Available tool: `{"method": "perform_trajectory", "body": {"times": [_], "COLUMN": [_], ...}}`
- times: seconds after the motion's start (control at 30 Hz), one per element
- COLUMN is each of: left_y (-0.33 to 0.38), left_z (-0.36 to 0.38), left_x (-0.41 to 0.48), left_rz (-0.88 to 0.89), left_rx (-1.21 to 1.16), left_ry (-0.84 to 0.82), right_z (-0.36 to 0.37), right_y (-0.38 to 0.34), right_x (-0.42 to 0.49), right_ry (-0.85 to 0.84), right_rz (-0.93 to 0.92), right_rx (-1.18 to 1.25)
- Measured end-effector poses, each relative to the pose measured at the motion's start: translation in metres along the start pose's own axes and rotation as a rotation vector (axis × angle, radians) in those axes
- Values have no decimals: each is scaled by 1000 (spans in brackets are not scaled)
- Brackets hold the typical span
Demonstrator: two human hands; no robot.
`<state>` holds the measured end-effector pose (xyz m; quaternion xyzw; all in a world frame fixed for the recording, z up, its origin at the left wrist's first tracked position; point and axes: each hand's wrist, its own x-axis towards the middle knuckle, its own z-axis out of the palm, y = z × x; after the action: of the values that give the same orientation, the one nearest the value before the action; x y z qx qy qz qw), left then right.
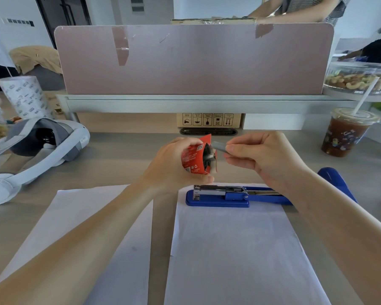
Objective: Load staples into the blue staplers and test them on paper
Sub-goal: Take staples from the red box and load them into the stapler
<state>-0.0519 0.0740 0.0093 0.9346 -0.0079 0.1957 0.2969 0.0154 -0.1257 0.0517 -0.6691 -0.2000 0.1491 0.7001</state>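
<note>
My left hand grips a small red staple box with its open end facing right. My right hand pinches a grey strip of staples at the box's mouth. Below my hands a blue stapler lies opened out flat on the top edge of the right sheet of white paper, its metal magazine exposed. Its blue top arm sticks out behind my right wrist. A second white sheet lies to the left, partly under my left forearm.
A white VR headset rests at the left. An iced drink cup with a straw stands at the right, below a clear tub of nuts. A pink desk divider closes the back. A person stands behind it.
</note>
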Motion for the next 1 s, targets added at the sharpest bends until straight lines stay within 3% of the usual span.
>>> {"method": "perform_trajectory", "body": {"times": [0.27,0.43,0.6,0.8,1.0], "left_y": [-29,-56,-66,-68,-36], "left_z": [-17,-3,6,4,-11], "left_x": [29,55,76,70,31], "left_rz": [-101,-163,-194,-165,-101], "left_rx": [-3,267,295,260,50], "left_ry": [-75,-149,-184,-128,94], "right_z": [-3,-5,-5,-8,-3], "right_y": [13,18,24,28,29], "right_x": [5,5,6,8,3], "right_ry": [-18,-14,11,28,-25], "right_rz": [88,51,18,-19,-72], "right_rx": [11,-92,-244,-407,-471]}}
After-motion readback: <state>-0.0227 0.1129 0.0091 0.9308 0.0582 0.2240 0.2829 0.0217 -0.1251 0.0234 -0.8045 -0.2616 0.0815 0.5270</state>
